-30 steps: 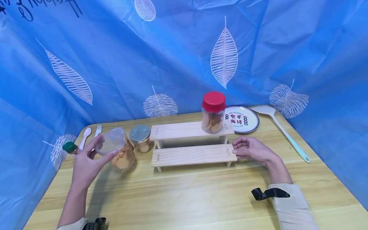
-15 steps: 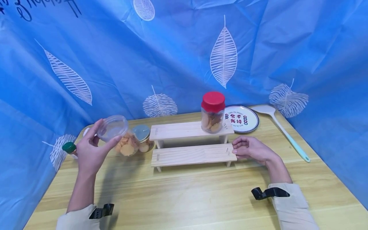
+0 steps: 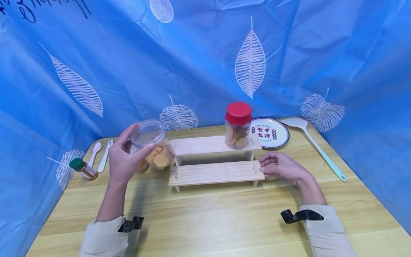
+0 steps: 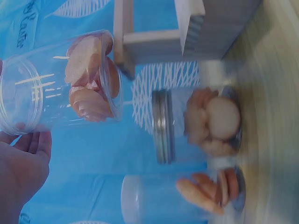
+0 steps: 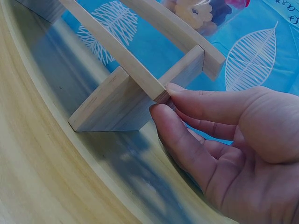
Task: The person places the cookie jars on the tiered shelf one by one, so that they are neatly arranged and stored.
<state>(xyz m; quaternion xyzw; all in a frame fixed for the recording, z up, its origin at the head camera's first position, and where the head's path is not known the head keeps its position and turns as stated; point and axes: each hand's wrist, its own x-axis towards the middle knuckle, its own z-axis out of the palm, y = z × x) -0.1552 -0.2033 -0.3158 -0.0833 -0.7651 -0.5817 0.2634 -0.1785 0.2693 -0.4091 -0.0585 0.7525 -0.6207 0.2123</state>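
Now I have the right hand at centre right of the head view, thumb and fingers pinching the front right end of the shelf. Left of centre, my left hand grips the clear-topped jar near its top, raised off the table; beyond, right of centre, the red-lidded jar stands on the upper step near the plate.

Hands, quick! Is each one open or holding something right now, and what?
Left hand: closed, holding a clear cookie jar by its top end.
Right hand: closed, pinching the right end of the lower wooden shelf.
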